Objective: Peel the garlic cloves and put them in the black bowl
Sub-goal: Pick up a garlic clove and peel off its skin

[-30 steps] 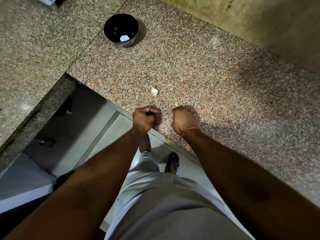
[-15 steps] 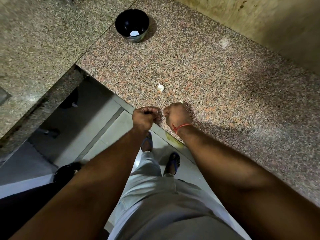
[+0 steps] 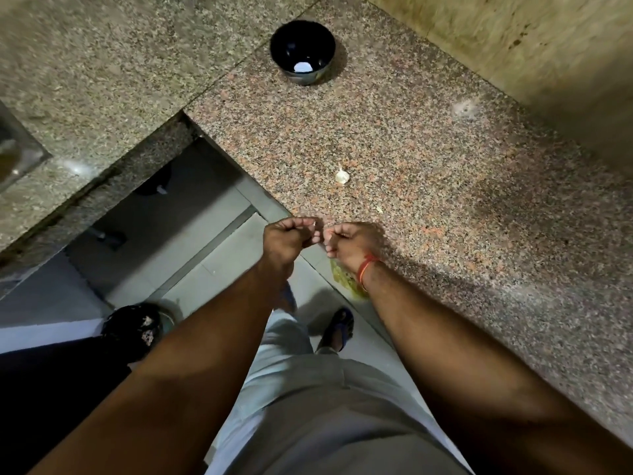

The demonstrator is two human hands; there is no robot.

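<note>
Both hands have drawn closer together since a second ago, and now meet fingertip to fingertip at the counter's near edge. Left hand (image 3: 286, 240): fingers curled tight, tips pinched together; anything held between them is too small and hidden to make out. Right hand (image 3: 349, 243): fingers likewise curled inward toward the left; whether they hold anything cannot be told; a red thread (image 3: 364, 269) circles the wrist. Bowl (image 3: 302, 49): round, glossy black, standing well beyond the hands near the slab seam, with one pale white piece at its bottom. Clove (image 3: 342, 176): small, off-white, papery skin with a pointed tip, lying alone on the counter (image 3: 445, 200) between bowl and hands. Counter: polished speckled granite, pinkish-brown, straight-edged; a greyer slab adjoins it at left.
</note>
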